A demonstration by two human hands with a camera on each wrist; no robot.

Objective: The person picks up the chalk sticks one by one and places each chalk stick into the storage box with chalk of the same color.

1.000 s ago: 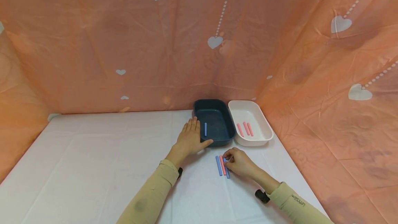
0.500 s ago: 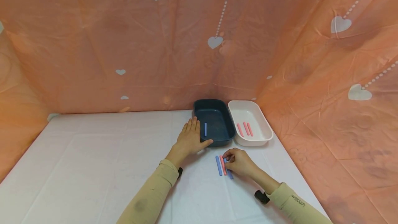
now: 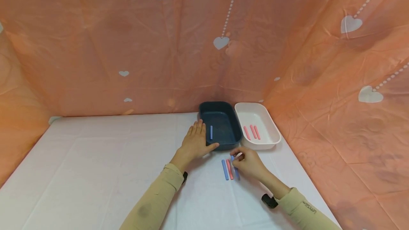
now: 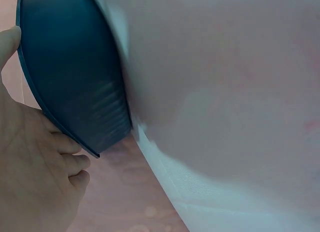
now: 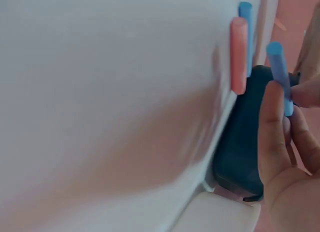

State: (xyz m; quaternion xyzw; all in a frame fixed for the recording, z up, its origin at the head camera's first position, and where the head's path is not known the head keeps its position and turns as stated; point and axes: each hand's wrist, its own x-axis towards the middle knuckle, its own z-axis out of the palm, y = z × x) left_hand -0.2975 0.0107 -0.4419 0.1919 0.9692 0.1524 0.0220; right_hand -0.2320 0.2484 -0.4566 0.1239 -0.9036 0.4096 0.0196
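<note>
My right hand (image 3: 250, 162) pinches a blue chalk stick (image 5: 278, 67) between thumb and fingertips; in the right wrist view the stick is lifted off the table. Just left of it on the white cloth lie a pink chalk stick (image 3: 229, 169) and another blue chalk stick (image 3: 225, 170), side by side. My left hand (image 3: 193, 145) rests on the near left rim of a dark blue tray (image 3: 225, 116), fingers extended and thumb along its front edge. Inside that tray lies one blue chalk stick (image 3: 211, 132). The left wrist view shows the tray's outer wall against the fingers.
A white tray (image 3: 271, 136) stands against the dark one on its right, with 3 pink chalk sticks (image 3: 253, 131) in it. Behind the table (image 3: 96, 166) hangs an orange curtain (image 3: 127, 45) with heart prints; it also covers both sides.
The right hand has lifted the blue chalk stick away from the pink one, slightly up and to the right. My left hand and both trays stay where they were.
</note>
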